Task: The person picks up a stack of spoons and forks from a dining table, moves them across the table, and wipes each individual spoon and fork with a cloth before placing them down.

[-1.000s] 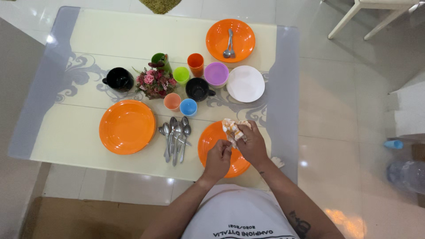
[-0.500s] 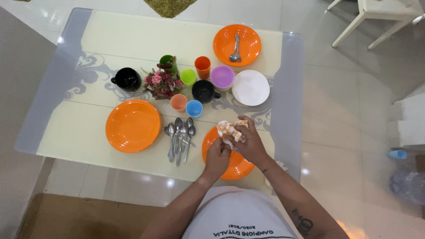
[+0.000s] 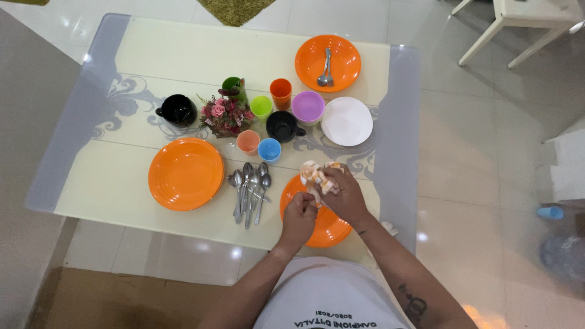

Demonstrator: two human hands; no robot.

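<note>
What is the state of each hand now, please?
Left hand: closed into a fist over the orange plate; what it grips cannot be told.
Right hand: closed on the orange-and-white cloth.

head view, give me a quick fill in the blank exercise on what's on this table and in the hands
1. The right hand holds a crumpled ___ over the nearest orange plate.
2. The far orange plate carries a ___ and a fork.
3. The loose pile of spoons lies between two ___ plates.
4. Beside the purple bowl sits a round ___ plate.

Missing words: cloth; spoon; orange; white
</note>
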